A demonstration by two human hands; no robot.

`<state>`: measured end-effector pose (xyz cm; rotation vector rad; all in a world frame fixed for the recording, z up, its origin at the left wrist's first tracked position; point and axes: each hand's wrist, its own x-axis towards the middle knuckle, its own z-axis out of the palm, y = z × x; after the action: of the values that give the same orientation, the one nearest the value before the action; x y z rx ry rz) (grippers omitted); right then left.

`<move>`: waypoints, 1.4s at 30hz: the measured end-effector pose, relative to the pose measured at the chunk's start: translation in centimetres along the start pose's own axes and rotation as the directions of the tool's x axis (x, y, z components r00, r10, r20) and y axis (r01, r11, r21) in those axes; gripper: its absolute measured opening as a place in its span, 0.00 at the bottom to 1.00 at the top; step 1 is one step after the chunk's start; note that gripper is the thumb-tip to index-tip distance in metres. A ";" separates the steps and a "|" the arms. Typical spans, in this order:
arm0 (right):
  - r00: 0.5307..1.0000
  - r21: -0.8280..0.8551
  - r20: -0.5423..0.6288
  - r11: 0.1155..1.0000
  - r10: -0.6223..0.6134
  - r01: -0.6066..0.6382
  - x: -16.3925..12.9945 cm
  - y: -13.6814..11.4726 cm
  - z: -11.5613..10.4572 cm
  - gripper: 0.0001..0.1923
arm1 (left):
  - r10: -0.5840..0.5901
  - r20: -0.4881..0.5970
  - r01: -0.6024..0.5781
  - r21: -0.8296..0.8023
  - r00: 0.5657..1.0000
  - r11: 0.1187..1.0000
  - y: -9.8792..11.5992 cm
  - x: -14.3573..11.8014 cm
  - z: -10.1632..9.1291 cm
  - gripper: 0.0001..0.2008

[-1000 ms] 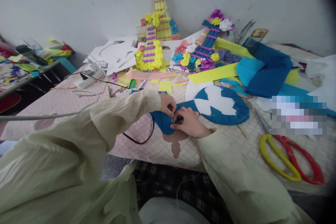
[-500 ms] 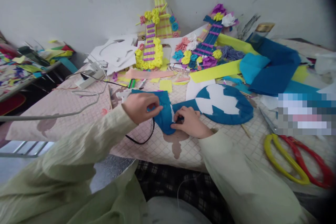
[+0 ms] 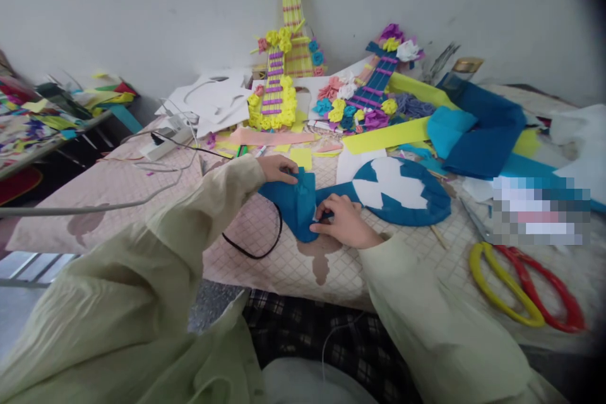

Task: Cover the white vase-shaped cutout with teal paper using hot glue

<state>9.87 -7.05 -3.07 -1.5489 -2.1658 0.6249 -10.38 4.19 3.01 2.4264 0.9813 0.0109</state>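
Left hand (image 3: 280, 168) pinches the far edge of the blue felt piece (image 3: 293, 202) | right hand (image 3: 341, 222) grips its near edge, fingers curled | felt lies on the checked tablecloth (image 3: 265, 252), touching the blue-and-white guitar cutout (image 3: 395, 189) | black cord (image 3: 258, 246) loops just beside

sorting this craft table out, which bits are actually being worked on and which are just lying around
In hand:
- blue felt piece, pinched by the left hand at its top edge and pressed by the right hand
- blue and white guitar shape, joined to that felt

Lying about:
- yellow guitar and blue guitar by the wall
- yellow and red loops
- black cable
- folded blue felt
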 end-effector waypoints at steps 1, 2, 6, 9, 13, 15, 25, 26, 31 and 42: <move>1.000 0.001 -0.004 1.000 -0.003 0.003 0.0 0.0 0.0 0.12 | 0.025 -0.007 -0.025 0.008 1.000 1.000 0.1 0.5 0.1 0.09; 1.000 0.000 -0.007 1.000 -0.006 0.006 0.0 0.1 0.1 0.12 | 0.031 -0.026 -0.031 0.021 0.999 0.999 0.2 0.8 0.2 0.08; 1.000 -0.012 -0.002 1.000 0.005 -0.005 0.0 0.1 0.0 0.13 | 0.039 -0.101 -0.030 0.097 0.994 0.995 0.9 1.7 1.6 0.07; 1.000 -0.018 0.005 1.000 0.015 -0.015 0.0 -0.1 -0.1 0.15 | 0.054 -0.137 -0.031 0.164 0.989 0.986 1.0 2.0 2.8 0.08; 1.000 -0.003 -0.015 1.000 0.007 -0.008 -0.4 -0.2 0.1 0.16 | 0.081 -0.162 -0.041 0.238 0.983 0.970 0.7 2.3 4.1 0.08; 0.999 0.001 -0.039 1.000 0.002 -0.002 -0.6 -0.3 0.3 0.15 | 0.106 -0.164 -0.060 0.264 0.981 0.963 0.5 2.5 4.6 0.07; 0.998 0.001 -0.057 1.000 -0.015 0.015 -0.9 -0.5 0.6 0.10 | 0.219 -0.353 -0.074 0.383 0.910 0.921 1.6 0.8 3.3 0.10; 0.998 0.003 -0.054 1.000 -0.014 0.014 -0.9 -0.5 0.6 0.10 | 0.217 -0.439 -0.030 0.394 0.872 0.919 1.9 0.0 2.9 0.11; 0.999 -0.003 -0.040 1.000 -0.016 0.016 -0.8 -0.4 0.5 0.09 | 0.013 -0.565 0.123 0.202 0.825 0.972 4.9 -5.1 4.2 0.08; 1.000 0.013 -0.027 1.000 0.005 -0.004 -0.9 -0.8 0.3 0.09 | -0.152 -0.652 0.309 0.132 0.743 0.942 8.6 -8.9 10.8 0.14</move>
<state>9.36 -8.15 -2.89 -1.5471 -2.1355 0.6147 -9.25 -11.73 -0.70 2.5305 1.6636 0.7174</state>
